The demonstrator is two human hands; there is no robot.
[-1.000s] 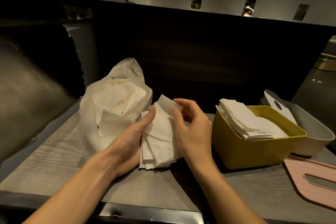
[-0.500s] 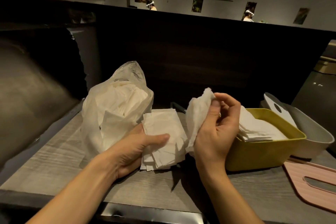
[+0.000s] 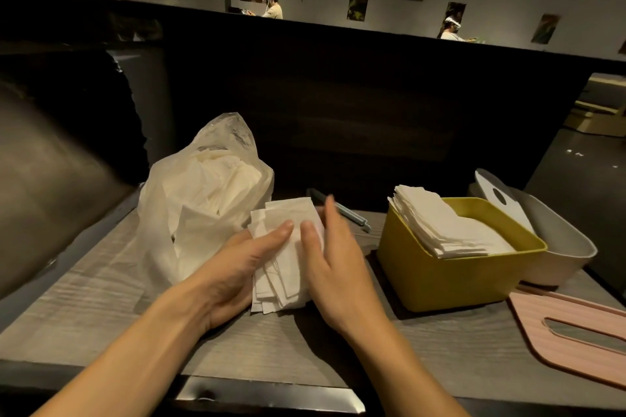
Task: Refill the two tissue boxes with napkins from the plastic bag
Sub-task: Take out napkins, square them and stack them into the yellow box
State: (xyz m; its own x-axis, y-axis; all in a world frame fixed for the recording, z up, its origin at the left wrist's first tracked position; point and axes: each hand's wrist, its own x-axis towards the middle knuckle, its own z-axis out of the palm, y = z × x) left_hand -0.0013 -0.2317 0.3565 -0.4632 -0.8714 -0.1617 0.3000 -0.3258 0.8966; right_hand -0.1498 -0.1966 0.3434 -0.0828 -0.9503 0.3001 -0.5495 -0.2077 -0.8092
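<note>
A stack of white napkins (image 3: 288, 249) sits in my left hand (image 3: 237, 262), which holds it from below with the thumb across the top. My right hand (image 3: 333, 262) touches the stack's right side, fingers straight. The translucent plastic bag (image 3: 200, 203) of napkins stands to the left on the table. The yellow tissue box (image 3: 450, 274) at the right holds a leaning pile of napkins (image 3: 440, 223). Behind it stands a grey tissue box (image 3: 565, 247) with a white lid (image 3: 501, 200) propped in it.
A pink slotted lid (image 3: 576, 335) lies flat at the right table edge. A grey pen-like tool (image 3: 349, 213) lies behind my hands. A dark partition (image 3: 372, 105) rises behind the table; two people sit far beyond it. A curved metal surface (image 3: 50, 179) is on the left.
My right hand put a napkin bunch into the yellow box, then came back empty to the stack in my left hand.
</note>
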